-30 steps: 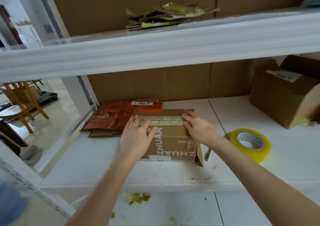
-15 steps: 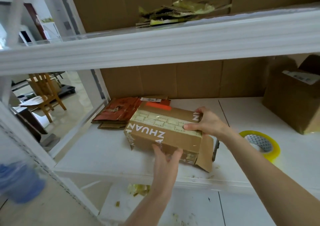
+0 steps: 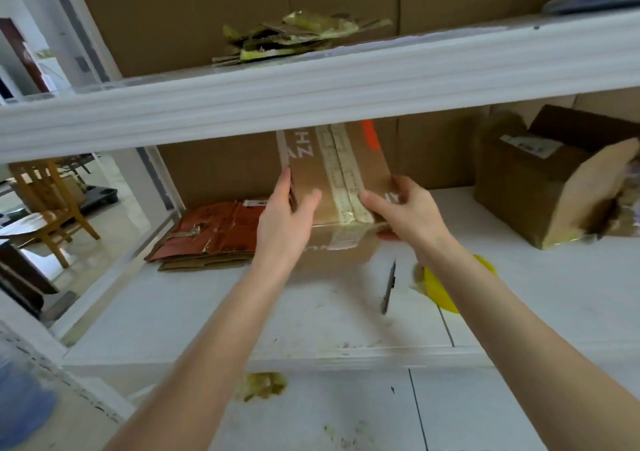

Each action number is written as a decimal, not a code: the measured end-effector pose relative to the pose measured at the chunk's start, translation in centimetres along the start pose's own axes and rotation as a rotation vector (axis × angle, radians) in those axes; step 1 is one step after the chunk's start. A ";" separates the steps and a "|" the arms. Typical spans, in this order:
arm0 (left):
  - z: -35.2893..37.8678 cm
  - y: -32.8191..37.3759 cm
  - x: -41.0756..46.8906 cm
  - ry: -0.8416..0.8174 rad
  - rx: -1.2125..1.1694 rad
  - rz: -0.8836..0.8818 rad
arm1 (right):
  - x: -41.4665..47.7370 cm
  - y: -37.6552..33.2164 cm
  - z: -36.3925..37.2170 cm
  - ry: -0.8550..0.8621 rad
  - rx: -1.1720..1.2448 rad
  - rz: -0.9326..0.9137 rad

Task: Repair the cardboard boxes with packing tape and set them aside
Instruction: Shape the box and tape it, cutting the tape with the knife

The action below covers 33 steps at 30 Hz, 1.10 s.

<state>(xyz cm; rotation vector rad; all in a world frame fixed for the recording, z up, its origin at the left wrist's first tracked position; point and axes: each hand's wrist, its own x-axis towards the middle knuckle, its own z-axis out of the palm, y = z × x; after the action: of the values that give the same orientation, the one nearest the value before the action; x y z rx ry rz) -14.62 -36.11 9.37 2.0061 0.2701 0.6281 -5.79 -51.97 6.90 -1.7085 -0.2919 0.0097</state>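
The far end of the brown cardboard box with white lettering is cut off behind the white front beam of the upper shelf, so I can only read "ZH" of its print and the start of an orange patch. The box tilts, far end up, over the white lower shelf. I cannot tell whether its near bottom edge touches the shelf. A pale printed tape strip runs down its top face and folds over the near edge.

The yellow roll of packing tape lies on the shelf to the right, mostly hidden behind my right forearm and blurred. A slim dark tool lies just beside it; I cannot make out what kind. The open brown carton at the far right is smeared by motion along its flap.

My left hand grips the box's near left corner, fingers up the side and thumb on the top face. My right hand holds the near right corner, forefinger stretched towards the tape strip and the other fingers curled round the edge.

A stack of flattened reddish-brown cardboard lies on the shelf left of the box.
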 end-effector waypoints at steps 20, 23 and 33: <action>2.5 -11.0 2.2 -0.092 0.082 -0.170 | -0.6 6.1 4.0 -0.023 -0.392 0.098; 2.3 -11.1 1.8 -0.092 0.290 -0.032 | -0.4 6.0 4.6 -0.001 -0.466 0.107; 4.8 -10.6 2.3 -0.210 0.938 0.400 | 0.4 6.6 0.0 0.095 -0.609 0.117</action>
<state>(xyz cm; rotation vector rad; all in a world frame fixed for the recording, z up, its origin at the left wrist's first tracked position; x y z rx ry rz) -9.43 -33.47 -0.91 3.0558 0.0168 0.5762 -4.20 -52.75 0.51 -2.3209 -0.1263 -0.0821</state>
